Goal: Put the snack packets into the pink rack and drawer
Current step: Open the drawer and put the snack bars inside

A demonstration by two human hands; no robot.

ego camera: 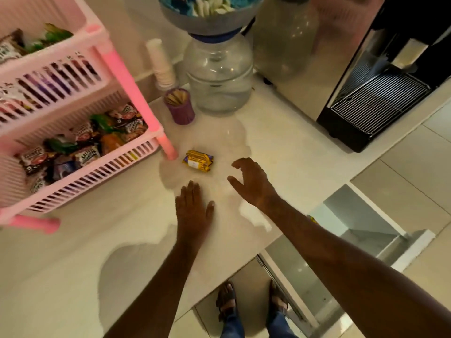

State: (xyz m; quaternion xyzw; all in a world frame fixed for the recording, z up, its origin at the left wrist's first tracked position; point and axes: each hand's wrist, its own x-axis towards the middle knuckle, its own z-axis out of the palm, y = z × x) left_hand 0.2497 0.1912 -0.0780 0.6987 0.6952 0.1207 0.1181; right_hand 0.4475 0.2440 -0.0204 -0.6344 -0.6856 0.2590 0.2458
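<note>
The pale counter (73, 240) carried everything I worked with. The black coffee machine (380, 93) stood at its far right edge, drip grille facing me. The pink rack (127, 76) occupied the left side; I could see two of its slotted tiers, both holding assorted snack packets (80, 147), with the lower tier well filled. A clear water jug (219, 76) stood at the back of the counter with a grey bowl (202, 20) set on its neck. A stack of paper cups (161, 64) stood just left of the jug, and a purple holder of wooden sticks (180, 106) stood in front of the cups.

An open drawer (361, 228) projected below the counter edge on my right; what it contained could not be determined.

My left hand (192, 211) was flat, palm down, fingers straight and close together, thumb out to the side, holding nothing. My right hand (251, 181) was raised slightly, fingers spread and loosely bent, thumb apart, holding nothing.

One yellow-and-purple snack packet (198, 160) lay flat on the counter, just beside the rack's near right leg, beyond my left fingertips and left of my right hand, touched by neither.
</note>
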